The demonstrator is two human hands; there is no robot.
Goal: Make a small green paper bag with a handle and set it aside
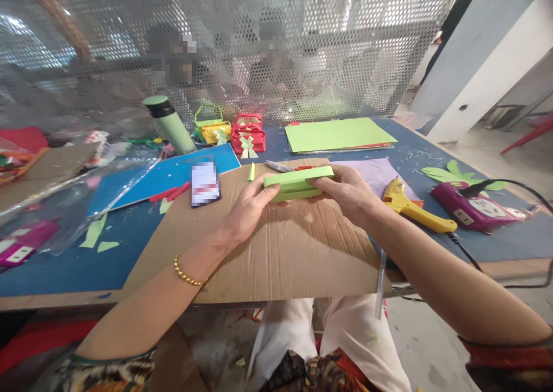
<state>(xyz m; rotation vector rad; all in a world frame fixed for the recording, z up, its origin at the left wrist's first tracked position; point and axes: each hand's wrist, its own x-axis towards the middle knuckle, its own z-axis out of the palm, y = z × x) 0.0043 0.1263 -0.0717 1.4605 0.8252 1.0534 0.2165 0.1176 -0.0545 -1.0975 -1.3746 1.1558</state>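
Between both hands I hold a folded light-green paper piece (298,186), shaped like a long shallow box, above a brown cardboard sheet (276,254). My left hand (250,205) grips its left end, thumb on the near face. At the right end, my right hand (348,193) has its thumb pressed on the near side; the fingers of both hands are mostly hidden behind the paper. Scissors (279,166) with red handles lie just beyond it. A small green paper strip (252,172) stands near my left hand.
A yellow glue gun (404,205) and a purple power strip (473,208) with cables lie at right. Green sheets (341,134) are stacked behind. Small red (248,134) and yellow paper bags (216,133), a green bottle (170,124) and a phone (205,183) stand or lie left.
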